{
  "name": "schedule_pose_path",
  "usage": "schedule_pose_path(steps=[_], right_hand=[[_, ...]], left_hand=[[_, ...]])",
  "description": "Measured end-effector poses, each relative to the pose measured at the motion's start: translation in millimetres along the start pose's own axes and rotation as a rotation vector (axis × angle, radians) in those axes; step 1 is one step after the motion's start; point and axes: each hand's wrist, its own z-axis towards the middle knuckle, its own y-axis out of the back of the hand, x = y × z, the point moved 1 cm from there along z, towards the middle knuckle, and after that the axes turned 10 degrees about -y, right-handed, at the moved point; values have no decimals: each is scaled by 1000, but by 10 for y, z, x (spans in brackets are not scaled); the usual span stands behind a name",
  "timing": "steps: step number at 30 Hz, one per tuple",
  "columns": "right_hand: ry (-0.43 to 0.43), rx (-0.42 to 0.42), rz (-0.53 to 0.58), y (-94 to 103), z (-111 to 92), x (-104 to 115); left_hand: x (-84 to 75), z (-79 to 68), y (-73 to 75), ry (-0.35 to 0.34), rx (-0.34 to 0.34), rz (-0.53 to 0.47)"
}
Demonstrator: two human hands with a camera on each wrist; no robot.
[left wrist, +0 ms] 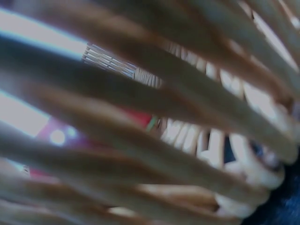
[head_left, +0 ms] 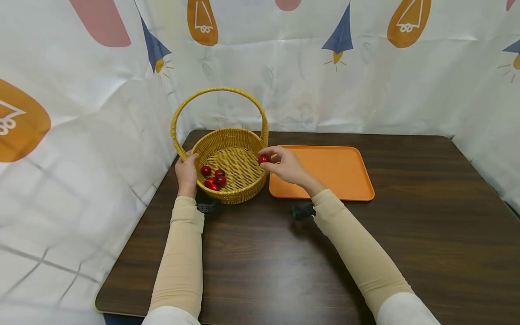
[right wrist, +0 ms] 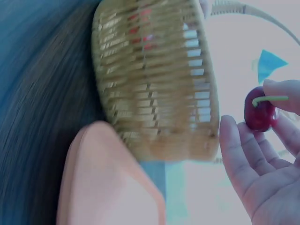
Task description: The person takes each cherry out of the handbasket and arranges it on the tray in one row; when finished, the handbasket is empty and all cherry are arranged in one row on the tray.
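Note:
A yellow wicker basket (head_left: 239,194) with a tall arched handle stands on the table. Several dark red cherries (head_left: 220,180) lie in its left front part. My left hand (head_left: 187,175) grips the basket's left rim at the foot of the handle. Over the right rim, my right hand (head_left: 286,167) pinches one cherry (right wrist: 259,110) between thumb and fingers; its green stem shows in the right wrist view. Basket weave (left wrist: 154,89) fills the left wrist view, with blurred red fruit behind it and the left hand out of sight.
An orange tray (head_left: 325,174) lies right of the basket, partly beneath the right hand and wrist. The dark wooden table (head_left: 426,216) extends to the right and front. A white patterned curtain (head_left: 292,85) hangs behind and to the left.

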Motion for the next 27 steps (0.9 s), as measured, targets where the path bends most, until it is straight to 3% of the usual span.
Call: schedule_pose_path(steps=[10, 20, 27], right_hand=[[-100, -27, 67, 161, -2, -378], [-240, -75, 83, 160, 70, -717], [-285, -130, 33, 131, 140, -827]], left_hand=[[4, -3, 17, 12, 8, 14], [36, -13, 8, 5, 10, 14], [21, -20, 1, -4, -2, -2]])
